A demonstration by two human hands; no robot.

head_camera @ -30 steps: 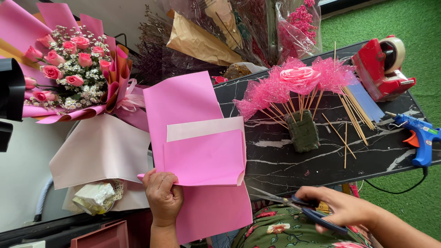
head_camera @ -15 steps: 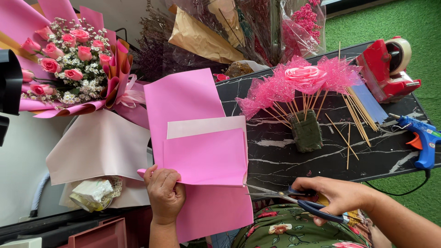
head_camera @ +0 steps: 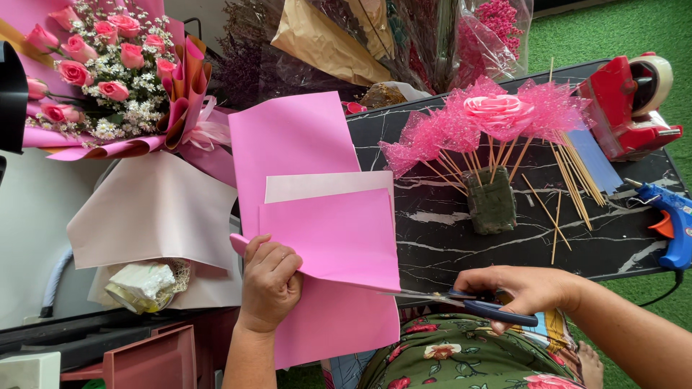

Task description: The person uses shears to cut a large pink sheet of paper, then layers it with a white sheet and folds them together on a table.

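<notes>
Compared with half a second earlier, the right hand has moved left, bringing the scissors closer to the folded pink sheet, and the view has tipped slightly so more of the worktop shows. At the lower centre of the frame the left hand has its grip closed on the sheet's lower left edge, fingers curled over the top and the paper pinched beneath. At lower right, the right hand's grip is wrapped through the blue scissor handles; the blades are only slightly parted, their tips touching or just beside the sheet's lower right edge. The sheet lies across the dark marbled worktop's left end and overhangs toward the person. Farther back on the worktop a green foam block holds sticks topped with pink net and a rose. At far right sit a blue glue gun and a red tape dispenser. In the upper left lies a rose bouquet.
</notes>
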